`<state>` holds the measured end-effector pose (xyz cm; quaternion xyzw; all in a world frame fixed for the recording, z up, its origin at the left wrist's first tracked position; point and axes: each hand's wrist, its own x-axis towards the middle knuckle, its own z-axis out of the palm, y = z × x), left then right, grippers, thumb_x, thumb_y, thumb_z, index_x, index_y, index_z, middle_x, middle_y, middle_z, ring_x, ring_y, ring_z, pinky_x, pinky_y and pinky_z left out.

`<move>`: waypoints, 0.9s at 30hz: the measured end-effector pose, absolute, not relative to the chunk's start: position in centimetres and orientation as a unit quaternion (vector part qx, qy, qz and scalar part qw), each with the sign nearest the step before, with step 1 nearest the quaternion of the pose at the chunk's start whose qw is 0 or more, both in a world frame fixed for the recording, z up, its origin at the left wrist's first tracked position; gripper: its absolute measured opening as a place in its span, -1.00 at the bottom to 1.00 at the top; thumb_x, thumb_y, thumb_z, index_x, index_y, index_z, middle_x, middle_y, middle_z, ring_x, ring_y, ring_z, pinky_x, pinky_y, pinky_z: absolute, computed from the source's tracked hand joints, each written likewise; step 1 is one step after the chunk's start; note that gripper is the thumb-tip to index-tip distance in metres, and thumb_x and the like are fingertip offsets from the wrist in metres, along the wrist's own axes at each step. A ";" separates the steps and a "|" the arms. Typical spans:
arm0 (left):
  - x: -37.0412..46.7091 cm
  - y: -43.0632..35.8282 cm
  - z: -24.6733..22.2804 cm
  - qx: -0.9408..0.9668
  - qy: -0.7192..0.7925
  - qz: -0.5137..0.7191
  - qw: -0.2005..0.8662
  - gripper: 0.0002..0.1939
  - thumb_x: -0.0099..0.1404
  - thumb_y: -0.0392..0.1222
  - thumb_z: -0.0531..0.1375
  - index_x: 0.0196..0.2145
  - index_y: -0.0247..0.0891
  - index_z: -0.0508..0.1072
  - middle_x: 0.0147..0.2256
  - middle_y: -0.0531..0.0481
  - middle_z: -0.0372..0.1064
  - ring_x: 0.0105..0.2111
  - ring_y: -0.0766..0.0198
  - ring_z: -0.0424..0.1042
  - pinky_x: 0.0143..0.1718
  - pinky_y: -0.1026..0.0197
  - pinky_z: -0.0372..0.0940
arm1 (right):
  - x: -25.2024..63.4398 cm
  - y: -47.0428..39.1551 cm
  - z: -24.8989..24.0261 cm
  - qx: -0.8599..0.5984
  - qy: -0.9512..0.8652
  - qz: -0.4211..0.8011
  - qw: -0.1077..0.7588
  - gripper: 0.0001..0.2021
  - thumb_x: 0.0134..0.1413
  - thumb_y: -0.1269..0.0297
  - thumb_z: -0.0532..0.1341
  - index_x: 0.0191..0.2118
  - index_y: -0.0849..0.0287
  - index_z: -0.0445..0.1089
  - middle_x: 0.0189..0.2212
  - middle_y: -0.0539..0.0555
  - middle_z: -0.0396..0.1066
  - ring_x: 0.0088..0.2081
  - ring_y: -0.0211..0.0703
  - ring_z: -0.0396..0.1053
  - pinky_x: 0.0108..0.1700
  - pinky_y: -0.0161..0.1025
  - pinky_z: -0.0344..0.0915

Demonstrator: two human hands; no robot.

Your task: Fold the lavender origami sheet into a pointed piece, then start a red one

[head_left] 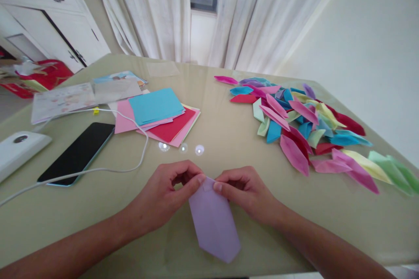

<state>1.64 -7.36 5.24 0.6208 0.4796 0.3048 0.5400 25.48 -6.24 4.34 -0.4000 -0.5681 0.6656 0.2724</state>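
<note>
A folded sheet of lilac paper (215, 222), long with angled corners, is held between both hands over the near part of the table. My left hand (176, 189) pinches its upper left corner between thumb and fingers. At the upper right corner, my right hand (244, 189) does the same, thumb on top. A small folded flap shows between the two thumbs. The lower end of the paper points toward me and is free of the hands. The fingers beneath the paper are partly hidden.
Many folded paper pieces (294, 117) lie heaped on the right. A stack of coloured paper (157, 107) sits left of centre. Nearer on the left are a phone (78, 150), a white cable (140, 159) and a white device (22, 150). The table (209, 100) has a glossy top.
</note>
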 end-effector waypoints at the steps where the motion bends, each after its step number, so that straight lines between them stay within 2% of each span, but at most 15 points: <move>1: 1.6 -7.3 5.2 0.621 0.479 0.304 0.541 -0.67 0.47 0.09 0.24 -0.27 -0.23 0.60 -0.40 0.02 0.51 -0.39 0.27 0.40 -0.40 0.29 0.24 | 25.5 -6.2 4.4 -0.400 -0.565 0.669 0.270 -0.64 0.25 0.02 0.38 -0.31 0.29 0.64 -0.49 0.03 0.45 -0.44 -0.29 0.29 -0.40 -0.35 0.18; 7: 1.7 -7.3 5.1 0.624 0.479 0.297 0.541 -0.66 0.45 0.09 0.25 -0.28 -0.23 0.60 -0.40 0.00 0.51 -0.39 0.26 0.40 -0.41 0.28 0.24 | 25.6 -6.3 4.4 -0.398 -0.567 0.672 0.261 -0.62 0.26 -0.01 0.36 -0.34 0.27 0.62 -0.53 -0.01 0.38 -0.47 -0.31 0.23 -0.42 -0.36 0.14; 12: 1.8 -7.4 4.8 0.612 0.460 0.305 0.567 -0.68 0.46 0.07 0.25 -0.26 -0.23 0.60 -0.39 0.00 0.52 -0.38 0.26 0.41 -0.39 0.28 0.26 | 25.5 -6.3 4.6 -0.411 -0.656 0.579 0.256 -0.63 0.31 0.04 0.31 -0.36 0.26 0.63 -0.56 -0.02 0.36 -0.49 -0.32 0.20 -0.45 -0.36 0.09; 18: 2.0 -7.5 4.5 0.609 0.460 0.278 0.583 -0.72 0.41 0.05 0.31 -0.25 -0.23 0.64 -0.37 -0.01 0.55 -0.37 0.26 0.41 -0.38 0.28 0.24 | 25.1 -6.5 4.7 -0.396 -0.703 0.531 0.260 -0.68 0.30 0.13 0.31 -0.35 0.28 0.65 -0.55 0.01 0.44 -0.48 -0.30 0.29 -0.44 -0.37 0.16; 23: 1.7 -7.3 4.4 0.563 0.446 0.261 0.644 -0.66 0.41 0.08 0.29 -0.27 -0.26 0.64 -0.38 -0.02 0.53 -0.38 0.25 0.40 -0.38 0.28 0.23 | 25.4 -6.3 4.8 -0.384 -0.711 0.536 0.246 -0.68 0.33 0.14 0.29 -0.35 0.27 0.62 -0.55 -0.02 0.41 -0.49 -0.32 0.28 -0.43 -0.38 0.17; 27: 1.1 -7.1 4.7 0.581 0.442 0.251 0.635 -0.66 0.45 0.05 0.22 -0.23 -0.25 0.67 -0.34 -0.04 0.55 -0.33 0.20 0.44 -0.30 0.24 0.30 | 25.7 -6.1 4.9 -0.383 -0.712 0.535 0.247 -0.66 0.34 0.13 0.27 -0.37 0.26 0.60 -0.56 -0.03 0.38 -0.49 -0.32 0.27 -0.43 -0.38 0.17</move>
